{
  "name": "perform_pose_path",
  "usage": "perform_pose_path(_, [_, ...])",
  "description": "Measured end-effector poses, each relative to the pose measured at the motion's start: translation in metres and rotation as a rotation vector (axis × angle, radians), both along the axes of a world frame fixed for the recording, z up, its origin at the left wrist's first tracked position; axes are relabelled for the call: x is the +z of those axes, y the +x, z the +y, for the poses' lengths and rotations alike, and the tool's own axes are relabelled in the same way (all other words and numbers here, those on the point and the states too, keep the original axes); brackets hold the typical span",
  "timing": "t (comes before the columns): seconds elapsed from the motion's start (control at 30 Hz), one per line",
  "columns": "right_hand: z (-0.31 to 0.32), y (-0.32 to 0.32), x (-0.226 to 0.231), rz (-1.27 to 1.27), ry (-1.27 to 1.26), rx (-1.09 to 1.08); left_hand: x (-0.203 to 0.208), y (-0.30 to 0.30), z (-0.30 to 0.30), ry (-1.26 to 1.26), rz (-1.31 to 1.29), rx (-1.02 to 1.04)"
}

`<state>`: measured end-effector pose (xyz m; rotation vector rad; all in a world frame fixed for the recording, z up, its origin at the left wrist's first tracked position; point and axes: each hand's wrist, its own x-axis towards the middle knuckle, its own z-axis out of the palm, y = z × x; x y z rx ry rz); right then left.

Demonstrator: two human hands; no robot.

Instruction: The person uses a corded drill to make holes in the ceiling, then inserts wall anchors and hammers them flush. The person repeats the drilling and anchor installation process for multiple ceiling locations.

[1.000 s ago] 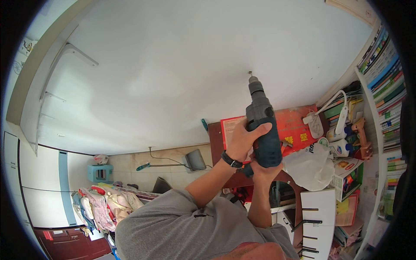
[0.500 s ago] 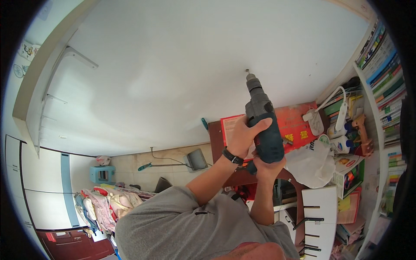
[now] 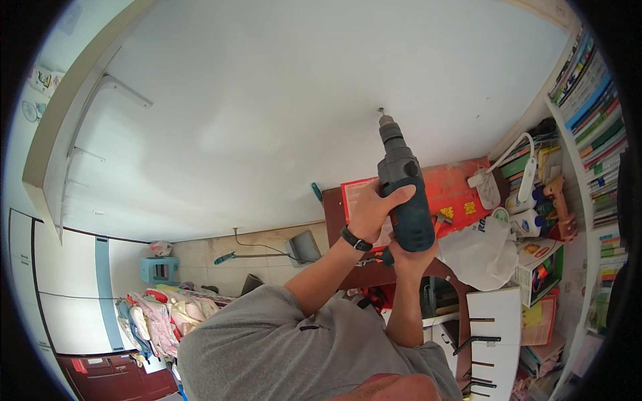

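Observation:
A dark teal and grey power drill (image 3: 403, 167) points at the white wall (image 3: 261, 93), its bit meeting the surface or sunk into it at a small dark spot. My left hand (image 3: 374, 210), with a black watch (image 3: 356, 239) on its wrist, is wrapped round the drill's body from the left, thumb lying across the top. Lower down, my right hand (image 3: 410, 258) grips the drill's rear end at its handle. The right fingers are mostly hidden by the housing, so I cannot see whether one is on the trigger.
Below the drill stands a brown desk (image 3: 332, 207) with a red sheet (image 3: 455, 190), a white plastic bag (image 3: 483, 250) and a white lamp (image 3: 529, 167). Bookshelves (image 3: 588, 127) line the right. A dustpan (image 3: 304, 247) lies on the floor; a beige shelf (image 3: 73, 113) juts out at left.
The drill's rear has shifted slightly left, and both hands have moved with it. Its bit stays at the same spot on the wall.

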<state>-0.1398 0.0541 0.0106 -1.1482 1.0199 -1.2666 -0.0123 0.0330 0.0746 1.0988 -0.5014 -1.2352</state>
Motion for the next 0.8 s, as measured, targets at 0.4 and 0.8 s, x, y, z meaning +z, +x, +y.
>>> perform_pose_path(0.4, [0.013, 0.011, 0.033, -0.067, 0.057, -0.003, 0.022, 0.008, 0.006, 0.049, 0.071, -0.070])
perform_pose_path(0.8, [0.004, 0.001, 0.039, 0.044, 0.014, 0.032, 0.015, 0.009, 0.001, 0.061, 0.050, -0.082])
